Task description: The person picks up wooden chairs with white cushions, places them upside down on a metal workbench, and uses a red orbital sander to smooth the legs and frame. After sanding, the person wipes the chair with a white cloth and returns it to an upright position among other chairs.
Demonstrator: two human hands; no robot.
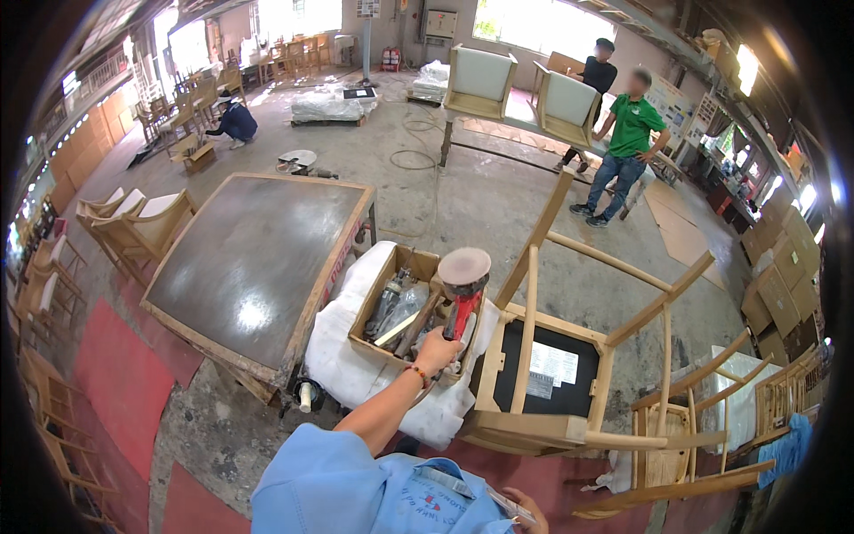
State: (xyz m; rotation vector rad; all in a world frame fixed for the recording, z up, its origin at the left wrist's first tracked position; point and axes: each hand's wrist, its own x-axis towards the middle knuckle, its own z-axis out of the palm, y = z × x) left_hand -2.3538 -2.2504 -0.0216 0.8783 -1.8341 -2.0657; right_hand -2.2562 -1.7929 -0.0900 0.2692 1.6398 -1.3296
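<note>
My left hand (pixel 436 352) is closed around the red body of a disc sander (pixel 463 311), its round, worn pad facing up. It holds the sander over the right side of an open cardboard box (pixel 361 324). Inside the box lie dark power tools (pixel 391 298), clear plastic and a pale stick. White foam wrapping (pixel 334 356) is spread beneath the box. At the lower edge my right hand (pixel 530 511) is partly visible, fingers curled beside a thin flat object against my blue shirt; what it grips is unclear.
An upturned wooden chair (pixel 614 336) stands close at the right, legs raised, with another chair frame (pixel 663 454) beyond. A dark-topped worktable (pixel 258 258) is at left. Two people stand behind a bench with chairs; another crouches far left. A hose (pixel 414 160) lies across the floor.
</note>
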